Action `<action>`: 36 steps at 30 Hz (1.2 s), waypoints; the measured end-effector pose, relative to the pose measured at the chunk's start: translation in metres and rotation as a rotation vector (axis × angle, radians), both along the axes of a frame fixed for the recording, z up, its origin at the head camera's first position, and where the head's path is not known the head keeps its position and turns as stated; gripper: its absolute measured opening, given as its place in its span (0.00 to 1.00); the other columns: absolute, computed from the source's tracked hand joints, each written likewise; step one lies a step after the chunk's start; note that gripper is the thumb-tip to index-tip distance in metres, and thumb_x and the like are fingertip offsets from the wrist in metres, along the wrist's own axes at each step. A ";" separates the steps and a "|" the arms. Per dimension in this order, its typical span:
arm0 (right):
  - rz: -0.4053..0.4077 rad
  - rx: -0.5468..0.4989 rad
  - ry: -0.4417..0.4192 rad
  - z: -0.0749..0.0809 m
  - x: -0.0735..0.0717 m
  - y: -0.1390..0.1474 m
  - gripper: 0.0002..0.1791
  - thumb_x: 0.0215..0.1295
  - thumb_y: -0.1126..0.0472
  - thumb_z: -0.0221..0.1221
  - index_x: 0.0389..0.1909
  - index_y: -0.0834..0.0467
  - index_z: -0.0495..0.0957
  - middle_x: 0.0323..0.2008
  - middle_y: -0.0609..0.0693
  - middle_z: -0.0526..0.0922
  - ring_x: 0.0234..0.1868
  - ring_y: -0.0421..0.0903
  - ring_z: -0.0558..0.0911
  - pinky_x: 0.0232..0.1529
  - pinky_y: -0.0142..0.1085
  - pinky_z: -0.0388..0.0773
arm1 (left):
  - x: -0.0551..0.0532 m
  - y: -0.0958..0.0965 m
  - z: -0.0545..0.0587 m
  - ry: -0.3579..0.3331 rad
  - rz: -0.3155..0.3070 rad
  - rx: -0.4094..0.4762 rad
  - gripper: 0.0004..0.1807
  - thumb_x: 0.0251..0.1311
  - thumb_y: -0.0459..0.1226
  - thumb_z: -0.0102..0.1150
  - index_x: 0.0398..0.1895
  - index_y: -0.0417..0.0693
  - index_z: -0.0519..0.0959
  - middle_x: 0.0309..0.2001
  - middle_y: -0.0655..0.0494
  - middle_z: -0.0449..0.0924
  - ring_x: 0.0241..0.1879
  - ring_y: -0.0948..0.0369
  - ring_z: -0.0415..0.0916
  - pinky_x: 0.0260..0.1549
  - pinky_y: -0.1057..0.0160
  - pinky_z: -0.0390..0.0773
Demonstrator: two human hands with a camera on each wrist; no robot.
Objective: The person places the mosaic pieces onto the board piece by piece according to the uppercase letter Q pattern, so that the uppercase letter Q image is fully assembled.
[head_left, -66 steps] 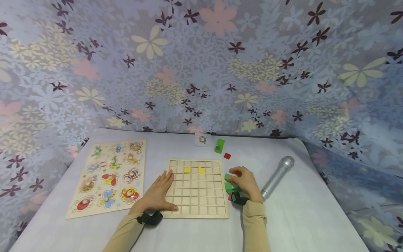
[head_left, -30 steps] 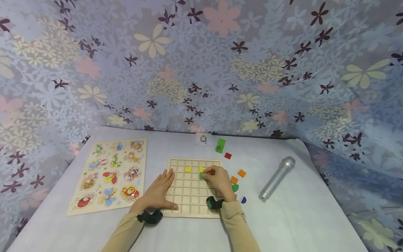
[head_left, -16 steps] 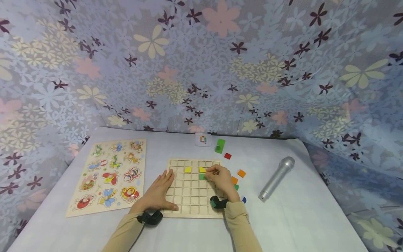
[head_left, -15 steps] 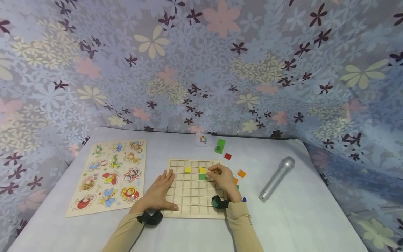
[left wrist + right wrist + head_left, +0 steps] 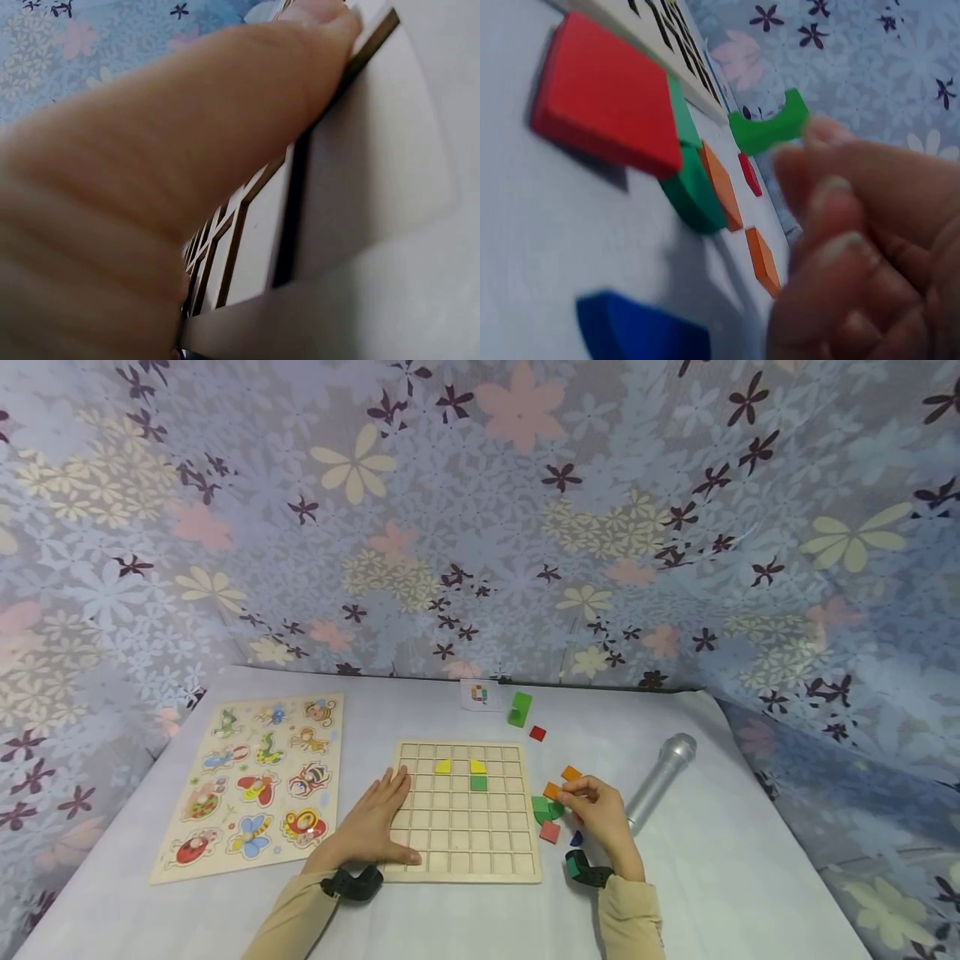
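The hands are well apart. The left hand (image 5: 371, 823) lies spread over the left side of the board (image 5: 465, 842), thumb at its near corner. The right hand (image 5: 603, 820), fingers loosely bent, is right of the board by the near orange tile (image 5: 552, 792); I cannot tell whether they touch. The far orange tile (image 5: 571, 773) lies just beyond. Green tiles (image 5: 541, 805), a red tile (image 5: 550, 832) and a blue piece (image 5: 577, 839) lie near. On the board, a green square (image 5: 478, 783) sits just below the right of two yellow pieces (image 5: 477, 767)
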State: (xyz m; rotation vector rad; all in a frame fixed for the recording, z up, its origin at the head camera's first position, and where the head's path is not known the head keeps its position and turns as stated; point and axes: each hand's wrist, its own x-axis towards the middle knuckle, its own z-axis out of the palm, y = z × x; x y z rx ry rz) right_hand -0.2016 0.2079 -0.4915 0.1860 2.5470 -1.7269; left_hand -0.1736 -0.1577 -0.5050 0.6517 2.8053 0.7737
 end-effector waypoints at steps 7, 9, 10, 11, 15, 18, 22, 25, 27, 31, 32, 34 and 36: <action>0.197 0.002 -0.026 -0.012 -0.001 0.004 0.17 0.58 0.66 0.66 0.48 0.65 0.79 0.43 0.58 0.85 0.21 0.38 0.75 0.22 0.29 0.75 | 0.001 -0.001 -0.001 0.004 0.008 0.004 0.70 0.36 0.61 0.74 0.74 0.30 0.48 0.77 0.37 0.40 0.77 0.40 0.36 0.74 0.42 0.43; 0.228 0.049 -0.004 -0.014 -0.002 0.003 0.19 0.56 0.66 0.67 0.50 0.62 0.80 0.48 0.58 0.85 0.19 0.37 0.73 0.21 0.28 0.73 | 0.001 0.000 -0.001 0.007 0.008 0.000 0.69 0.36 0.61 0.74 0.74 0.30 0.48 0.77 0.37 0.40 0.77 0.40 0.37 0.74 0.41 0.44; 0.241 0.077 0.010 -0.014 -0.003 0.001 0.19 0.56 0.66 0.68 0.51 0.60 0.80 0.49 0.58 0.84 0.18 0.37 0.71 0.20 0.28 0.72 | 0.001 0.000 -0.001 0.005 0.008 -0.001 0.69 0.36 0.61 0.74 0.74 0.31 0.48 0.77 0.37 0.40 0.77 0.40 0.37 0.74 0.42 0.44; 0.247 0.106 0.025 -0.014 -0.003 0.000 0.20 0.55 0.66 0.68 0.51 0.59 0.81 0.50 0.57 0.84 0.18 0.37 0.70 0.19 0.28 0.70 | 0.001 0.000 -0.001 0.008 0.008 0.000 0.69 0.36 0.60 0.74 0.74 0.30 0.48 0.77 0.37 0.41 0.77 0.40 0.37 0.74 0.41 0.44; 0.223 0.181 0.051 -0.012 -0.004 -0.006 0.19 0.54 0.69 0.68 0.48 0.55 0.83 0.50 0.55 0.85 0.18 0.37 0.65 0.17 0.26 0.64 | 0.002 0.001 0.000 0.011 0.007 0.003 0.69 0.37 0.60 0.74 0.74 0.30 0.48 0.77 0.37 0.41 0.76 0.40 0.37 0.74 0.41 0.44; 0.201 0.189 0.053 -0.010 -0.004 -0.010 0.17 0.53 0.72 0.66 0.45 0.57 0.84 0.48 0.55 0.85 0.19 0.38 0.64 0.17 0.26 0.62 | 0.002 0.001 0.001 0.004 0.009 0.008 0.69 0.36 0.60 0.74 0.74 0.30 0.48 0.77 0.37 0.41 0.76 0.40 0.37 0.74 0.41 0.44; 0.199 0.214 0.069 -0.008 -0.004 -0.014 0.13 0.54 0.73 0.65 0.41 0.59 0.83 0.43 0.56 0.85 0.24 0.40 0.69 0.22 0.27 0.66 | 0.001 0.001 0.001 0.003 0.007 -0.003 0.69 0.37 0.60 0.74 0.74 0.31 0.48 0.77 0.38 0.40 0.77 0.40 0.36 0.74 0.41 0.44; 0.159 0.245 0.072 -0.008 -0.005 -0.016 0.10 0.56 0.70 0.66 0.39 0.59 0.83 0.38 0.54 0.85 0.28 0.40 0.71 0.26 0.28 0.69 | 0.000 0.000 0.001 0.013 0.005 -0.009 0.69 0.37 0.60 0.73 0.74 0.31 0.48 0.77 0.38 0.40 0.77 0.40 0.36 0.74 0.42 0.44; 0.099 0.195 0.056 -0.009 -0.007 -0.015 0.10 0.58 0.67 0.65 0.42 0.60 0.83 0.38 0.54 0.85 0.26 0.39 0.72 0.25 0.28 0.71 | -0.001 0.000 0.001 0.017 0.000 -0.009 0.69 0.37 0.60 0.73 0.74 0.30 0.48 0.77 0.37 0.41 0.77 0.40 0.37 0.74 0.41 0.44; -0.023 -0.110 0.001 -0.004 -0.011 -0.015 0.17 0.70 0.63 0.55 0.58 0.61 0.77 0.40 0.51 0.85 0.23 0.34 0.73 0.25 0.25 0.75 | 0.000 0.001 0.002 0.008 0.000 -0.001 0.69 0.36 0.60 0.74 0.74 0.30 0.48 0.77 0.37 0.41 0.76 0.40 0.37 0.74 0.42 0.45; -0.042 -0.186 -0.007 -0.001 -0.011 -0.016 0.19 0.72 0.63 0.52 0.62 0.60 0.74 0.39 0.48 0.86 0.21 0.34 0.72 0.24 0.25 0.76 | 0.001 0.001 0.002 0.005 0.000 0.002 0.69 0.36 0.61 0.74 0.74 0.30 0.48 0.77 0.37 0.41 0.76 0.40 0.37 0.74 0.41 0.45; -0.052 -0.295 -0.014 0.004 -0.013 -0.022 0.20 0.74 0.64 0.48 0.65 0.61 0.71 0.35 0.42 0.85 0.22 0.33 0.71 0.26 0.24 0.76 | 0.001 0.000 0.002 0.000 0.001 0.004 0.69 0.36 0.61 0.74 0.74 0.30 0.48 0.77 0.37 0.41 0.76 0.40 0.37 0.74 0.42 0.44; -0.014 -0.316 -0.014 0.007 -0.015 -0.031 0.21 0.74 0.66 0.48 0.65 0.63 0.70 0.29 0.40 0.82 0.21 0.33 0.70 0.25 0.24 0.74 | 0.001 -0.001 0.002 0.003 0.003 0.004 0.69 0.36 0.61 0.74 0.74 0.30 0.48 0.77 0.37 0.41 0.76 0.40 0.37 0.74 0.42 0.44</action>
